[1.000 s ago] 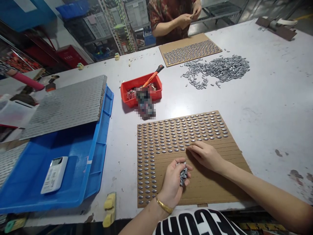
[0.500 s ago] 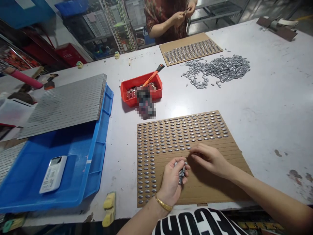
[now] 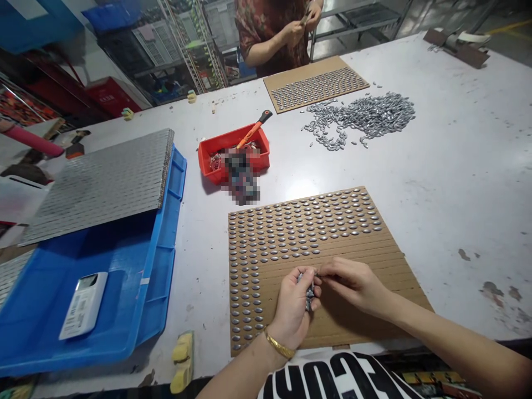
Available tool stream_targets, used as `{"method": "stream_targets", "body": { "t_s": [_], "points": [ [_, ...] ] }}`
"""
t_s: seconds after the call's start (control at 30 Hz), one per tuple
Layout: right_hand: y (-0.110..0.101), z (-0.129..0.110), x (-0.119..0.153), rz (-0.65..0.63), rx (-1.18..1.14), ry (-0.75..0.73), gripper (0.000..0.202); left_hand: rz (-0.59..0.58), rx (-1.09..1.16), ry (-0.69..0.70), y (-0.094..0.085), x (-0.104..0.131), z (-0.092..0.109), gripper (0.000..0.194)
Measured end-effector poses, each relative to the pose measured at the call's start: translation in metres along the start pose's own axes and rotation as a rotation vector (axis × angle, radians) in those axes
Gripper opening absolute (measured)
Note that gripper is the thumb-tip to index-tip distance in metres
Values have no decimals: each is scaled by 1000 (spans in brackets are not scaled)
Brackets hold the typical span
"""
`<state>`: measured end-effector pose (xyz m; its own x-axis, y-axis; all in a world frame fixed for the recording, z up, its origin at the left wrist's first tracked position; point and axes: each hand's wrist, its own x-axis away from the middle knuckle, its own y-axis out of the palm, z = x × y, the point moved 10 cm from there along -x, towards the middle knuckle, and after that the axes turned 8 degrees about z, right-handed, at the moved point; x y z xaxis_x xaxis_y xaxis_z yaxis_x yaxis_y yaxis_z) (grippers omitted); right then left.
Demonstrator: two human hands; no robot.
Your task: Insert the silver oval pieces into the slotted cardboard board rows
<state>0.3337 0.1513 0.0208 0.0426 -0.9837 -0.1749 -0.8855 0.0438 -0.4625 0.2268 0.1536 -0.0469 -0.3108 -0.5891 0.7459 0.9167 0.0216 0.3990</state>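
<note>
My left hand [image 3: 296,296] is curled round a small heap of silver almond-shaped metal pieces [image 3: 309,297], its thumb resting on top. The fingers of my right hand [image 3: 347,282] are pinched together at the left thumb and fingertips; whatever lies between them is too small to make out. Both hands are over a corrugated cardboard sheet [image 3: 374,310]. Rows of the same metal pieces [image 3: 286,227] lie along its far part and in columns down its left side. Bare cardboard shows under and around my hands.
At left, a blue crate [image 3: 137,310] holds a white device [image 3: 84,305], with stacked silver-covered sheets [image 3: 108,177] across it. A red bin [image 3: 208,160] holds an orange-handled tool [image 3: 253,130]. Beyond lie loose metal pieces [image 3: 378,113] and another filled cardboard [image 3: 316,88], before a co-worker [image 3: 270,33].
My right hand has drawn back from the end of a row toward me and now meets my left fingertips. The left hand stays round its metal pieces. The view has shifted slightly.
</note>
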Motion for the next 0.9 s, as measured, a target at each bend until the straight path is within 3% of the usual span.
{"method": "stream_targets", "body": {
  "t_s": [0.1,0.2,0.33,0.43,0.67,0.9],
  "points": [
    [-19,12,-5,92,86,-24,16,10,83,-54,0,6,13,29],
    [-34,30,-15,138,221,-51,14,53,165,-19,-7,12,29,25],
    [-26,46,-26,63,413,-134,20,82,166,-163,-14,14,6,21],
    [-19,52,-29,29,499,-152,22,46,153,-172,-13,12,-5,19],
    [-13,46,-32,-17,711,-177,25,13,38,-112,-9,11,-1,21],
    [-14,44,-33,1,718,-147,25,-4,15,-63,-10,9,0,27]
  ]
}}
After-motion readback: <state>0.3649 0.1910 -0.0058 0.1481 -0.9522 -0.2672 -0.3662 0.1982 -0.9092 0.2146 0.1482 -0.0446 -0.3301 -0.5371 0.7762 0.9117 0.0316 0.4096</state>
